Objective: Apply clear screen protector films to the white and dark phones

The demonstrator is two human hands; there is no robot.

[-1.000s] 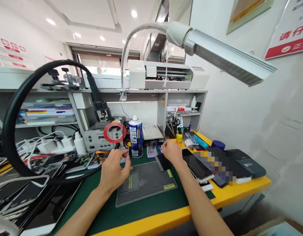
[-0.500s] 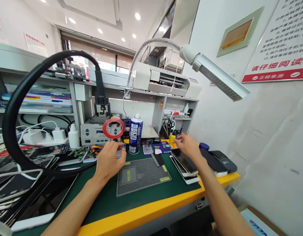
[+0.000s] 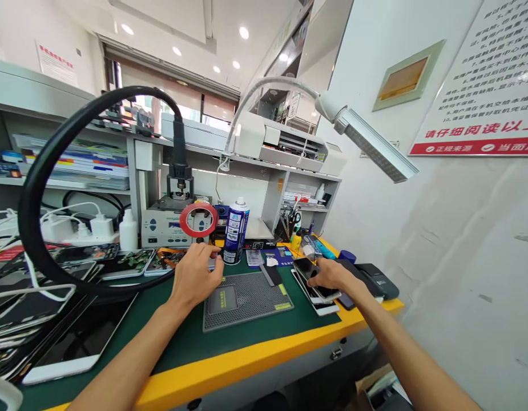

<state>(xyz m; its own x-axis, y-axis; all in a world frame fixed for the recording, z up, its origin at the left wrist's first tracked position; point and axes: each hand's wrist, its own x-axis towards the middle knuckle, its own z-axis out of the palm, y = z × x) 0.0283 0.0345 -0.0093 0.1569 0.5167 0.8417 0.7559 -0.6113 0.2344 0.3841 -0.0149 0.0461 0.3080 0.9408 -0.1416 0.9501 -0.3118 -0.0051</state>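
Note:
My left hand (image 3: 198,271) is above the mat with its fingers curled together, just left of a blue and white spray can (image 3: 236,231). Part of a small pale object shows behind its fingertips; what they hold is hidden. On the right, my right hand (image 3: 331,274) is over a stack of phones, thumb on the glass of the dark top phone (image 3: 305,267) and fingers closed at its far edge. A white phone (image 3: 326,309) lies beneath it. Between the hands is a grey perforated repair pad (image 3: 250,302) with a dark flat strip (image 3: 270,274) across its far edge.
Phone parts and a large dark-screened tablet (image 3: 81,337) crowd the left side. A thick black cable (image 3: 30,188) loops above them. Red tape (image 3: 184,221) stands against a grey control box (image 3: 150,228). A lamp (image 3: 381,145) hangs at right; black devices (image 3: 379,279) lie below.
My right hand has come down from above the phone stack onto the top phone. My left hand stays by the spray can, its fingertips slightly shifted. The view has turned a little right.

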